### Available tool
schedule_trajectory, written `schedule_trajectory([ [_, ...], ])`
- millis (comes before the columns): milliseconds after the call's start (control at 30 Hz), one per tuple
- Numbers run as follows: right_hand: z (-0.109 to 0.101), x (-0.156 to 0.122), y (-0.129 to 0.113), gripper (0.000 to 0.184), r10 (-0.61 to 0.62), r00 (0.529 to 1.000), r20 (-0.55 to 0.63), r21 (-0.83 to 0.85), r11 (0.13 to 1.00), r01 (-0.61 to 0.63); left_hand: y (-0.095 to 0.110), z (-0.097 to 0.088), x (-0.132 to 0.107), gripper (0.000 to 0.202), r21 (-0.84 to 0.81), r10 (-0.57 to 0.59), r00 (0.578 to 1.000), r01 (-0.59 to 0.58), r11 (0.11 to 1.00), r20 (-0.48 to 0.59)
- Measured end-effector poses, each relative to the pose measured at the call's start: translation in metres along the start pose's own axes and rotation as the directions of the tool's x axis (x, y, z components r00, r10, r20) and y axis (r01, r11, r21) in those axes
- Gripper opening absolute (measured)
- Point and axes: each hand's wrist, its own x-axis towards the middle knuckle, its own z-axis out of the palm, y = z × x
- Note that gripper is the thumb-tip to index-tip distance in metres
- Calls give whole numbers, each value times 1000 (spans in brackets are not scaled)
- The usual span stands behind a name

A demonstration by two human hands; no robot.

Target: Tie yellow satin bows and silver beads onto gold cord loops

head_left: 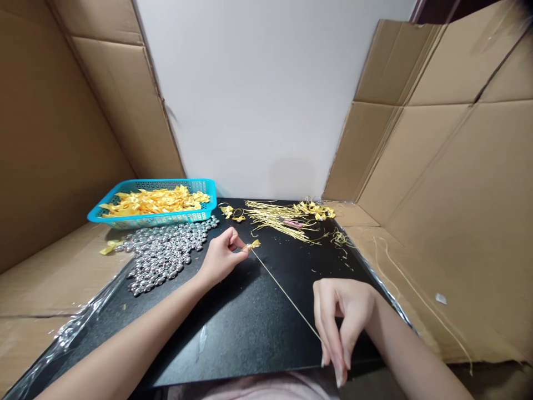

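Right hand point(341, 319), low in frame, pinches gold cord point(285, 291) running to the bow point(254, 244) pinched by left hand point(220, 259); few finished bows point(315, 209) upper centre, beads point(166, 253) heaped unused.

A teal basket point(166, 217) of yellow bows point(154, 201) stands just behind silver beads point(162, 255)

No text, number, brand or sign can be read here. A small white sticker point(440, 299) sits on the cardboard point(458, 222) to the right of the table point(250, 328). It is too small to tell whether it carries any print.
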Motion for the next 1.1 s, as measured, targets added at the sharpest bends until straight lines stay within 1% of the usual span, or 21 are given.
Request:
schedule_trajectory([
  [67,0,0,-2,16,-19,1000,-12,-15,1000,19,0,0,0,35,-6,14,1000,-14,1000,5],
  [167,1,1,-4,15,-128,986,-104,-5,992,128,0,-1,0,25,-22,24,999,-23,999,41],
  [233,0,1,-6,14,-200,961,-190,1,979,204,1,-1,0,19,-77,2,996,5,997,93],
  [300,-2,0,-7,13,-242,938,-249,-19,969,245,3,0,0,17,-188,-43,983,76,979,176],
  [367,-5,-1,-7,13,-269,924,-271,-49,963,265,5,1,-1,15,-285,-85,960,163,945,268],
  [433,-7,-1,-7,12,-302,911,-280,-66,953,295,5,3,-2,12,-324,-111,932,229,918,344],
  [500,-8,0,-7,11,-344,891,-297,-74,938,337,4,4,-3,15,-330,-133,906,279,902,402],
  [567,-8,1,-8,11,-391,859,-329,-72,918,390,2,6,-5,20,-332,-159,869,340,880,468],
  [633,-8,2,-10,12,-421,831,-365,-61,901,430,2,6,-6,24,-292,-164,835,358,887,526],
  [667,-8,2,-11,13,-431,820,-377,-55,894,444,3,6,-6,25,-254,-152,824,335,907,546],
  [700,-8,2,-12,13,-440,813,-381,-49,888,458,4,6,-6,25,-205,-131,820,289,935,556],
  [800,-6,1,-15,12,-461,813,-357,-29,875,483,7,5,-7,23,-42,-53,824,93,995,564],
  [867,-3,0,-16,13,-458,825,-331,3,874,486,9,4,-7,24,52,-11,827,-22,998,563],
  [933,0,-2,-16,16,-444,840,-312,52,875,482,9,4,-9,25,123,24,829,-111,986,559],
  [1000,5,-4,-17,17,-438,850,-292,100,870,483,8,4,-11,26,164,56,834,-173,971,549],
  [1100,10,-7,-18,11,-437,871,-226,127,873,471,7,5,-13,28,172,95,843,-217,961,529],
])
